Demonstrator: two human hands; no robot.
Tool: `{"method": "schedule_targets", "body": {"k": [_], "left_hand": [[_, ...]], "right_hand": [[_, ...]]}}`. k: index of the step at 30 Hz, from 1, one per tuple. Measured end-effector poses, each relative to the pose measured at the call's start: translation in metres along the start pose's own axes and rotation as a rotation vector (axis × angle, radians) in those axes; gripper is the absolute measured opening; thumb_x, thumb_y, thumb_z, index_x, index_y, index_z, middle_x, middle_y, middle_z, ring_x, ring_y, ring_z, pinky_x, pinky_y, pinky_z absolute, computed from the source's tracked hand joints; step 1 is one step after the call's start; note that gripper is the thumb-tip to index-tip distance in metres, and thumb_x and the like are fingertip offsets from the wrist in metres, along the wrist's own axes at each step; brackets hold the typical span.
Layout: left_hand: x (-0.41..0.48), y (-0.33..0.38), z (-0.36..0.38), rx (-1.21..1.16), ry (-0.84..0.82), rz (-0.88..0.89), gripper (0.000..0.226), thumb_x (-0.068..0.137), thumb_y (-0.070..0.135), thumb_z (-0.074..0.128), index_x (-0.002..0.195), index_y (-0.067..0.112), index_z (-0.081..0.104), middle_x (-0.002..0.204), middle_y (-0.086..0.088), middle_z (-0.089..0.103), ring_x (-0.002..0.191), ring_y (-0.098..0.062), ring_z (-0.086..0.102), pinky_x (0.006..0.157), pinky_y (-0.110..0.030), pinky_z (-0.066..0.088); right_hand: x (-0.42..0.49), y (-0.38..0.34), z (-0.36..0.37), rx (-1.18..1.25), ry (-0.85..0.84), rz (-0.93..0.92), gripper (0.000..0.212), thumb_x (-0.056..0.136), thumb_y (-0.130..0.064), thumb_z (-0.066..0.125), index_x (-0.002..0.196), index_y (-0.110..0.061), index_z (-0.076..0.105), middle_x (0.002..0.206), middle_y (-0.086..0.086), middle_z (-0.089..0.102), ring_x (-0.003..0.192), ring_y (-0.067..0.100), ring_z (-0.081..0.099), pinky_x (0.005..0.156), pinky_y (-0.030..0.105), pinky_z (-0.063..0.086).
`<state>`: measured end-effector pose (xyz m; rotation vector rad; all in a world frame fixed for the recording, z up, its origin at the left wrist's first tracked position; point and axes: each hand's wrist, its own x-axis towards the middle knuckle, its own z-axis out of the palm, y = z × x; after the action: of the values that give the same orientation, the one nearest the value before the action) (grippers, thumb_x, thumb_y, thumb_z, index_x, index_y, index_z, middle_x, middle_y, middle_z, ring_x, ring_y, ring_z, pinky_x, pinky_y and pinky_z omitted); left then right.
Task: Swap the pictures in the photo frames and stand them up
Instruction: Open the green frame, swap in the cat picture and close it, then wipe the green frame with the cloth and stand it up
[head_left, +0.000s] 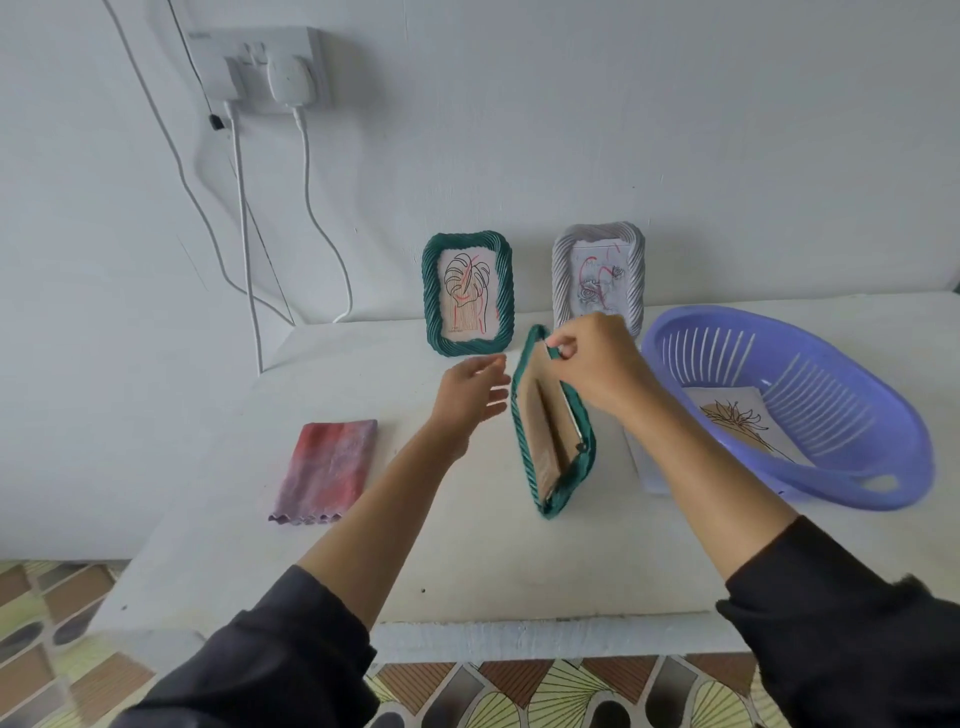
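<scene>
White wall behind, white bench (363, 561) up front. Far left lies a folded pink cloth (326, 470); past it a green frame (467, 293) stands by the wall. Left hand (470, 395) hovers open and empty, just beside the green frame being worked on (550, 423), which sits on edge, cardboard back showing. Right hand (597, 358) pinches its top corner. Looks light and stiff, so I'd hold the rim. White frame (597, 275) stands behind, purple basket (789, 410) at right.

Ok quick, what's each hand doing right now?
Left hand: open, empty, beside the green frame and not touching it.
Right hand: closed, pinching the top edge of that frame, seen from behind.
</scene>
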<state>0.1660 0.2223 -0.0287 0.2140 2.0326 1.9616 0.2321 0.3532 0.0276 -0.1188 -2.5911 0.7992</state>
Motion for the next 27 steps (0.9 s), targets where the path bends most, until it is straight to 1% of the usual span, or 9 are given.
{"method": "schedule_targets", "body": {"k": [3,5,8,11,13,16,20,25,27], "left_hand": [[-0.004,0.016,0.002,-0.118,-0.008,-0.118,0.026,0.097,0.035,0.042,0.111,0.018,0.055,0.093,-0.005,0.058,0.08,-0.017,0.057,0.07,-0.029,0.048],[-0.004,0.017,-0.006,-0.11,-0.008,-0.126,0.03,0.099,0.036,0.036,0.107,0.016,0.056,0.093,-0.008,0.061,0.078,-0.019,0.059,0.069,-0.03,0.048],[-0.001,0.006,-0.024,-0.079,0.024,-0.1,0.032,0.097,0.026,0.043,0.126,0.013,0.046,0.11,-0.012,0.06,0.094,-0.026,0.062,0.083,-0.039,0.053],[-0.005,-0.013,-0.038,0.169,0.131,-0.108,0.056,0.092,0.007,0.05,0.143,0.017,0.029,0.13,-0.012,0.05,0.113,-0.03,0.055,0.087,-0.038,0.052],[-0.007,-0.026,-0.041,0.331,0.148,-0.089,0.055,0.093,0.01,0.048,0.144,0.014,0.029,0.136,-0.012,0.049,0.117,-0.029,0.054,0.091,-0.039,0.052],[-0.009,-0.041,-0.043,0.513,0.153,0.004,0.032,0.091,0.013,0.047,0.122,0.009,0.05,0.117,-0.013,0.062,0.096,-0.025,0.058,0.08,-0.036,0.051],[-0.008,-0.061,-0.042,0.646,0.178,0.056,0.02,0.089,0.014,0.047,0.106,0.005,0.054,0.096,-0.012,0.063,0.083,-0.026,0.054,0.067,-0.03,0.04],[-0.007,-0.074,-0.038,0.817,0.193,0.168,0.03,0.092,0.009,0.044,0.117,-0.002,0.055,0.114,-0.02,0.057,0.113,-0.036,0.051,0.094,-0.038,0.039],[-0.004,-0.079,-0.039,0.838,0.2,0.205,0.021,0.091,0.008,0.043,0.104,-0.001,0.056,0.101,-0.017,0.06,0.104,-0.037,0.052,0.091,-0.04,0.04]], "right_hand": [[0.005,-0.019,0.014,0.128,-0.153,-0.057,0.022,0.085,-0.008,0.061,0.106,-0.001,0.068,0.1,0.016,0.07,0.085,0.024,0.065,0.083,0.032,0.052],[0.006,-0.023,0.026,0.36,-0.276,0.022,0.03,0.09,-0.006,0.055,0.119,-0.002,0.061,0.109,0.015,0.068,0.08,0.019,0.066,0.081,0.027,0.053],[0.0,-0.014,0.046,0.583,-0.352,0.176,0.034,0.093,-0.001,0.046,0.127,0.001,0.053,0.11,0.013,0.064,0.078,0.014,0.063,0.075,0.018,0.053],[-0.012,0.016,0.067,0.335,-0.252,0.272,0.034,0.094,-0.007,0.046,0.128,-0.003,0.053,0.13,0.013,0.058,0.115,0.025,0.057,0.098,0.029,0.043],[-0.024,0.036,0.079,0.196,-0.243,0.332,0.039,0.096,-0.014,0.043,0.134,-0.008,0.047,0.141,0.009,0.049,0.129,0.024,0.046,0.105,0.029,0.035],[-0.039,0.055,0.096,0.144,-0.284,0.341,0.045,0.097,-0.019,0.039,0.141,-0.015,0.038,0.147,0.003,0.04,0.135,0.022,0.038,0.109,0.031,0.031],[-0.051,0.06,0.107,-0.02,-0.272,0.279,0.048,0.098,-0.019,0.035,0.145,-0.01,0.028,0.151,0.007,0.032,0.139,0.023,0.031,0.114,0.033,0.024],[-0.057,0.06,0.111,-0.12,-0.239,0.244,0.049,0.099,-0.02,0.03,0.146,-0.008,0.023,0.153,0.007,0.028,0.141,0.021,0.026,0.117,0.032,0.018],[-0.058,0.061,0.113,-0.15,-0.245,0.237,0.049,0.1,-0.021,0.028,0.147,-0.009,0.021,0.155,0.006,0.025,0.143,0.019,0.022,0.117,0.031,0.015]]}}
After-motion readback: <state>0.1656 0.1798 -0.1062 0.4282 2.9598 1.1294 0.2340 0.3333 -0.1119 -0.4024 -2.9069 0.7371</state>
